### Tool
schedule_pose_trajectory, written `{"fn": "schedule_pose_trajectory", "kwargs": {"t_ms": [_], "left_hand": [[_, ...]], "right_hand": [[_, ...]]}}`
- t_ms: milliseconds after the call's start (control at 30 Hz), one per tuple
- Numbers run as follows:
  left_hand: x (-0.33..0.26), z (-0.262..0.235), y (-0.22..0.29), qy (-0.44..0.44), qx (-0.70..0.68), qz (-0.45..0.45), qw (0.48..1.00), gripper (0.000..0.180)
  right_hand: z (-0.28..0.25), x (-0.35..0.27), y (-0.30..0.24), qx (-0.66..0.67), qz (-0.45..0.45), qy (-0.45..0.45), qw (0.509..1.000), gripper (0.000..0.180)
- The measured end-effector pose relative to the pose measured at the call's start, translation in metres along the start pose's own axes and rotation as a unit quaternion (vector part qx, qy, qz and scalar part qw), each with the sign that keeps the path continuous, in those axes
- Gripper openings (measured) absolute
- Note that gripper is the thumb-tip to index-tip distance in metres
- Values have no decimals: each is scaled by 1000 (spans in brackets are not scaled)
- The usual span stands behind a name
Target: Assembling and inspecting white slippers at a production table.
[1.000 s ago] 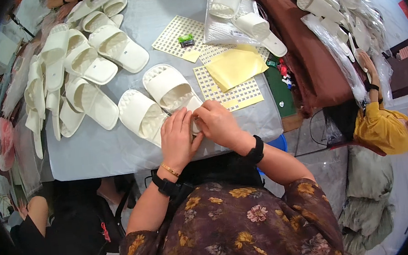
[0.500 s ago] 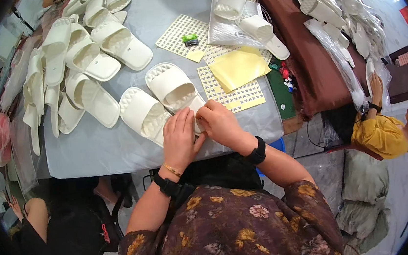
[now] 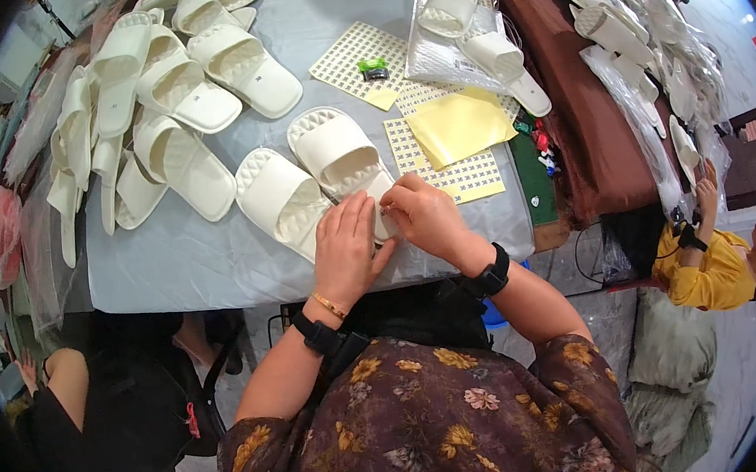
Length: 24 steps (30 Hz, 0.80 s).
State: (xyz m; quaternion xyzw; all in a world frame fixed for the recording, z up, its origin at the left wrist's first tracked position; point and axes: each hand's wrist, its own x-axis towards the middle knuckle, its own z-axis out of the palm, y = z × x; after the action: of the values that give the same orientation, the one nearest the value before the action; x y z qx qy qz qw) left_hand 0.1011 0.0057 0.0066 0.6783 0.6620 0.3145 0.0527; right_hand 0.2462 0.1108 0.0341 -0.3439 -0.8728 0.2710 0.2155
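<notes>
Two cream slippers lie side by side at the near edge of the grey table (image 3: 171, 265). My left hand (image 3: 345, 248) rests flat on the heel of the right slipper (image 3: 338, 153), next to the left slipper (image 3: 276, 196). My right hand (image 3: 422, 216) has its fingertips pinched against the same heel, on something too small to make out. Just right of my hands lies a yellow sticker sheet (image 3: 463, 178) with a plain yellow backing paper (image 3: 458, 126) on top.
Many more cream slippers (image 3: 154, 85) are heaped across the table's far left. Bagged slippers (image 3: 468, 32) and another dotted sheet (image 3: 348, 61) lie at the back. A brown table (image 3: 587, 143) with packed slippers stands right. One person in yellow (image 3: 717, 258) sits right, another in black sits lower left.
My hands have stayed together on the slipper's heel, shifting only slightly. The view has tilted a little; the slippers and sheets lie where they were.
</notes>
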Motion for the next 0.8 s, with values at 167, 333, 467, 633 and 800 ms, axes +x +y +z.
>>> {"fn": "schedule_pose_trajectory", "kwargs": {"t_ms": [167, 333, 467, 633, 800], "left_hand": [[1, 1, 0, 7, 0, 1, 1000, 71], [1, 0, 1, 2, -11, -7, 1000, 71], [0, 1, 0, 4, -9, -4, 1000, 73], [1, 3, 0, 17, -9, -21, 1000, 77], [3, 2, 0, 35, -7, -21, 999, 73]], "right_hand": [[-4, 8, -1, -44, -62, -35, 997, 6], [-6, 17, -1, -93, -101, -90, 986, 17], [-6, 19, -1, -135, -121, -141, 973, 28], [-4, 18, 9, -132, -144, -131, 972, 28], [-11, 23, 17, 2, -71, -105, 992, 20]]}}
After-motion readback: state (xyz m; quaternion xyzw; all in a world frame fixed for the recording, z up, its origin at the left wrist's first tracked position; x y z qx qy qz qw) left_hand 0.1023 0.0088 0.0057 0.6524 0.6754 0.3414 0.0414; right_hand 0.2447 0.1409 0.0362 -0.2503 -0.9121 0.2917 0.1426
